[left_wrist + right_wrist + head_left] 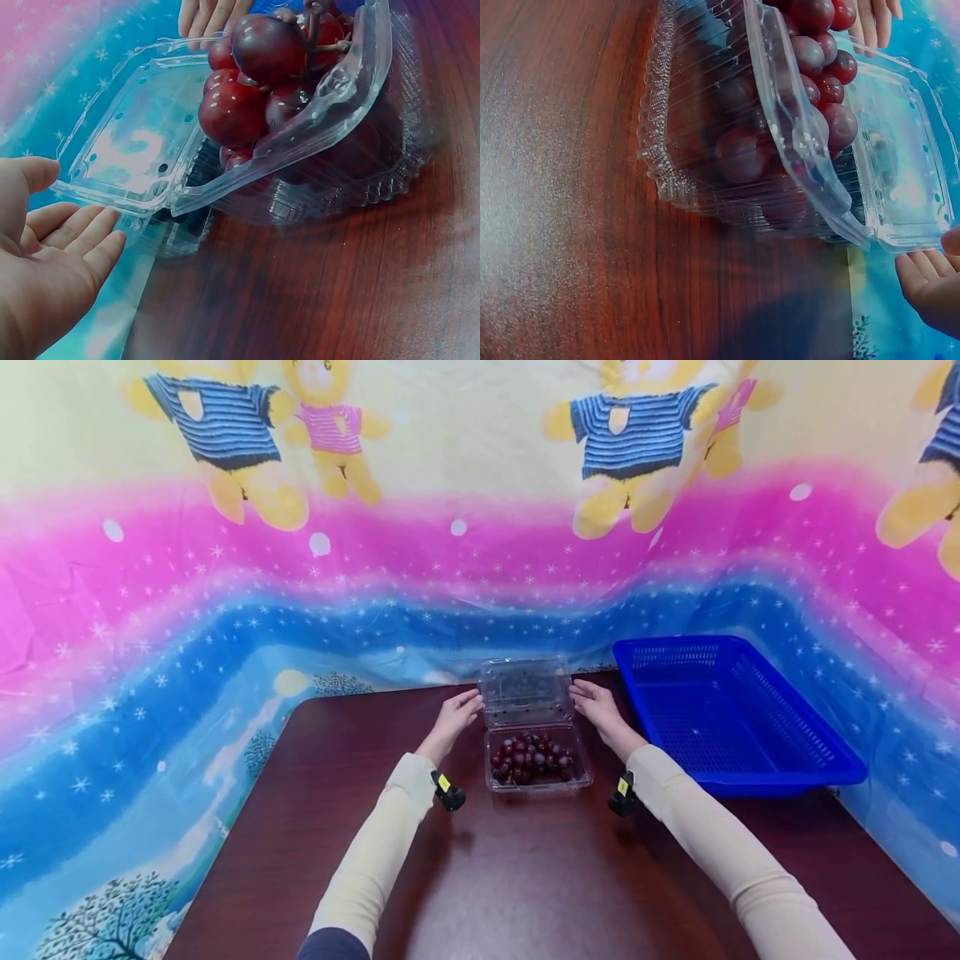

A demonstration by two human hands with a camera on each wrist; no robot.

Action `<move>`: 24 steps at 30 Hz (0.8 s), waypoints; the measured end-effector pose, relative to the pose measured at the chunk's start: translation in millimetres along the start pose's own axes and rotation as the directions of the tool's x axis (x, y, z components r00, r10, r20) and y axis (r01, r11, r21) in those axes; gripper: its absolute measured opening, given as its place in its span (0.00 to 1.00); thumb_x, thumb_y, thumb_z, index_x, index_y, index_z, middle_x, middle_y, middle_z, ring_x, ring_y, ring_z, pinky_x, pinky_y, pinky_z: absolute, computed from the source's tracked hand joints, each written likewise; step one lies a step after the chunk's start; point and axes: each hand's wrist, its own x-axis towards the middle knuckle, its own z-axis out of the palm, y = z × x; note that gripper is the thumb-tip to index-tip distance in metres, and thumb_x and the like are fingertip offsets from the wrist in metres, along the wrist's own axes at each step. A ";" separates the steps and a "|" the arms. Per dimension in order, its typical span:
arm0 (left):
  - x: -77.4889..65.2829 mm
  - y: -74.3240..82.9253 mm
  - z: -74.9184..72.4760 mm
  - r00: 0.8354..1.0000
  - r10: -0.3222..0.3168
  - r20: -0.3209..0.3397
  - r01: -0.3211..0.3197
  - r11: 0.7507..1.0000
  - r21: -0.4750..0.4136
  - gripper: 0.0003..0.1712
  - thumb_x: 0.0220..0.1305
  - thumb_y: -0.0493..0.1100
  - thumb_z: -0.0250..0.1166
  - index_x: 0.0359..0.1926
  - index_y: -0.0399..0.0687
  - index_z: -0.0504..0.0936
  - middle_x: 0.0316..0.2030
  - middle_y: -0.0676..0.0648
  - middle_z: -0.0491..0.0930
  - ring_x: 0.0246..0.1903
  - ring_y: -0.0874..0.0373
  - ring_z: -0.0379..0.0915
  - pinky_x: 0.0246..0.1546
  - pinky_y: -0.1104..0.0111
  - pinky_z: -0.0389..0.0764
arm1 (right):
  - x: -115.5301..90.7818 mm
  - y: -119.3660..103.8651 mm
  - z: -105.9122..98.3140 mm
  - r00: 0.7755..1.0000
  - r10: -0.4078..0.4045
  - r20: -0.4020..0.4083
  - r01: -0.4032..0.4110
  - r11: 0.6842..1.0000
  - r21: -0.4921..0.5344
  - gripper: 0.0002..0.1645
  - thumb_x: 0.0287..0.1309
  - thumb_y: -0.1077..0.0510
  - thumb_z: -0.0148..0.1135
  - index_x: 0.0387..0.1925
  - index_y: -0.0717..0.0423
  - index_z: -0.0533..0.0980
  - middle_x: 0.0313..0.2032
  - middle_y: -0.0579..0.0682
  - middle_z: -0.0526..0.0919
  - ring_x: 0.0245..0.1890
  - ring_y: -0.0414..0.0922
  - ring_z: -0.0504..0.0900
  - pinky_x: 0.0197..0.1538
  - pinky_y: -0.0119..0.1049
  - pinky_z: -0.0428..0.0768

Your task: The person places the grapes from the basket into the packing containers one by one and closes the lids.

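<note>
A clear plastic clamshell container (538, 788) stands on the table with its lid (525, 693) folded back. Dark red grapes (531, 758) on stems fill its lower half and rise above the rim in the left wrist view. My left hand (456, 720) holds the lid's left edge, its thumb (39, 174) on one side and its fingers (79, 229) on the other. On the opposite edge, my right hand (600, 708) pinches the lid between thumb and fingers (924, 271). Neither hand touches the grapes.
A blue plastic basket (697, 774) with slotted walls stands at the table's right side, close to my right forearm. The dark wooden table (540, 877) extends toward me. A printed cloth (450, 568) with bears hangs behind and around the table.
</note>
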 end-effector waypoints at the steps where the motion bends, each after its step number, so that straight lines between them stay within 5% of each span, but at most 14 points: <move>1: -0.3 0.9 0.3 1.000 -0.001 0.001 0.001 1.000 -0.003 0.29 0.70 0.41 0.51 0.67 0.34 0.58 0.64 0.34 0.63 0.63 0.44 0.60 0.65 0.54 0.60 | -0.3 -0.3 -0.1 1.000 -0.002 -0.001 0.002 1.000 -0.003 0.30 0.66 0.71 0.38 0.69 0.68 0.49 0.66 0.67 0.58 0.67 0.58 0.57 0.67 0.50 0.60; 24: -0.4 14.2 -2.1 1.000 0.029 0.004 -0.029 0.999 -0.016 0.27 0.70 0.40 0.51 0.66 0.32 0.60 0.61 0.31 0.65 0.61 0.44 0.64 0.63 0.58 0.65 | 0.9 -12.2 -3.5 0.998 -0.021 -0.053 0.022 1.000 0.014 0.28 0.63 0.74 0.39 0.65 0.70 0.57 0.63 0.69 0.62 0.64 0.59 0.63 0.65 0.49 0.63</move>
